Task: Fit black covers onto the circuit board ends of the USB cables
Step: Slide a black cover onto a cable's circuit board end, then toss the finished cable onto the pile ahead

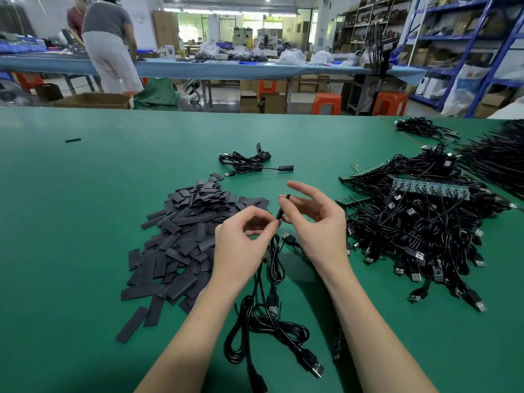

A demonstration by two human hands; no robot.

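Your left hand (243, 239) and right hand (314, 219) are close together over the green table (85, 222), both pinching one black cover (282, 207). The left fingertips hold its lower end, the right thumb and forefinger hold it higher up, and the other right fingers fan out loose. The cover stands nearly upright between them. Whether a board end is already inside it, you cannot tell from here (the piece is too slim and dark).

Just below your hands a cable (276, 262) loops down toward you. More cables (269, 327) lie coiled between your forearms, plugs showing. By my reading these are the ones in hand.

To the left of your left hand lies the heap of loose covers (181, 239), flat black strips, still large. To the right of your right hand lies the big tangle of USB cables (419, 231) with a strip of bare blue boards (431, 188) on top. None of these look covered.

Beyond your hands, further up the table, a small bundle (249, 163) shows ends that look sleeved. That appears to be the finished pile, only a few cables.

Judgement: early in the job. A handful done, one being fitted, most of the tangle left.

One stray cover (73, 140) lies far off to the left, well apart from the heap.
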